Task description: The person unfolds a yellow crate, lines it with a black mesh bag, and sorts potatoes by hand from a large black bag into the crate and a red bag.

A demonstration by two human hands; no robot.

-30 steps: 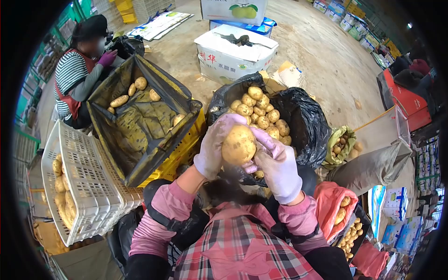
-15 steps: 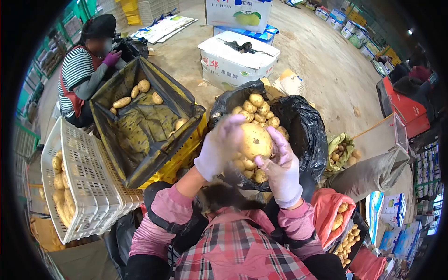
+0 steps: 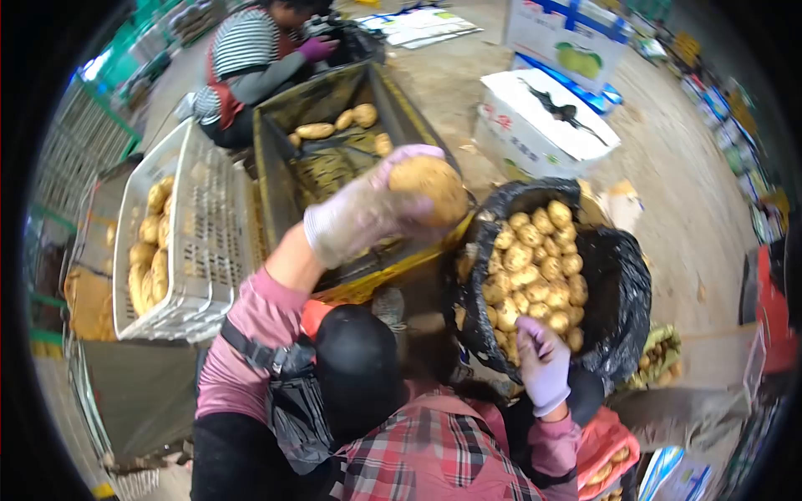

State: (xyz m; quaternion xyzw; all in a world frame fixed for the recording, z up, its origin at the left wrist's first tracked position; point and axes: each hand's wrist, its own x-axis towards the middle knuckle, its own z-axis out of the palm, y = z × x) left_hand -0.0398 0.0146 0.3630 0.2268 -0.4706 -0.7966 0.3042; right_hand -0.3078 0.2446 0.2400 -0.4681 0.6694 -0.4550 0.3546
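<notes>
A large potato (image 3: 430, 190) is gripped in my gloved left hand (image 3: 359, 213), raised over the near side of a dark-lined crate (image 3: 276, 150). Several potatoes lie inside that crate, toward its far end. My gloved right hand (image 3: 545, 367) is at the near edge of a black plastic bag (image 3: 480, 334). Its fingers are drawn together, and I cannot make out whether anything is between them. Many smaller potatoes (image 3: 535, 267) fill the left part of the bag, just beyond the right fingertips.
A white slatted crate (image 3: 209, 242) with potatoes stands at the left. Beyond the lined crate crouches another person (image 3: 251, 67) in purple gloves. White cartons (image 3: 543, 125) stand at the back. A red bag (image 3: 606, 451) of potatoes lies at lower right.
My left hand has carried the large potato from above the black bag leftward to the lined crate. My right hand has let go of it and dropped to the bag's near edge. The view has turned left.
</notes>
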